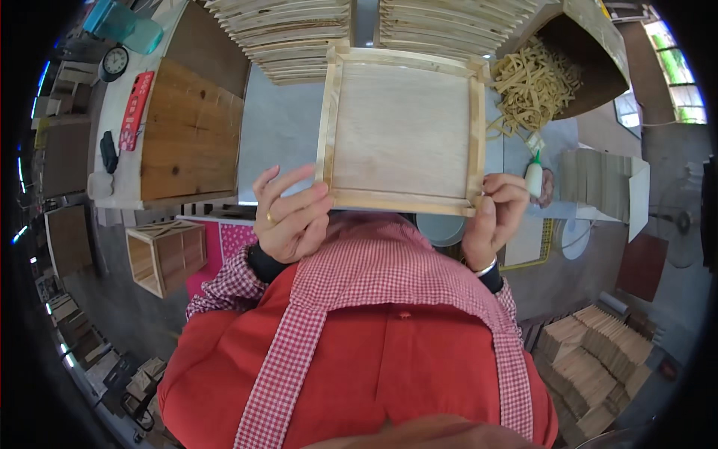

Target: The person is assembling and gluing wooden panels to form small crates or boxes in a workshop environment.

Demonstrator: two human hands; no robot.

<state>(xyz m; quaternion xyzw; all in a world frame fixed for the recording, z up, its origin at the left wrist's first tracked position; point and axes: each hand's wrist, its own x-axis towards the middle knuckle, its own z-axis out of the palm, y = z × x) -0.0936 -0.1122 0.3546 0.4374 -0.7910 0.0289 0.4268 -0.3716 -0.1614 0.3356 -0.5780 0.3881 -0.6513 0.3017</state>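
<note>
A shallow wooden frame with a pale thin panel [404,135] inside its four rails is between my hands at the table's near edge. My left hand [293,213], wearing a ring, has its fingertips against the frame's left rail near the close corner; its fingers are bent and partly spread. At the close right corner, my right hand [495,213] pinches the rail between thumb and fingers. Both hands hold the frame. The table part behind the frame is hidden by it.
Wooden frames [288,37] are stacked at the back. Tan strips [535,86] spill from a tipped box [598,60] at right. A glue bottle [534,178] stands near a stack of grey sheets [597,183]. A brown board [191,135] lies left; a wooden crate [166,257] sits below.
</note>
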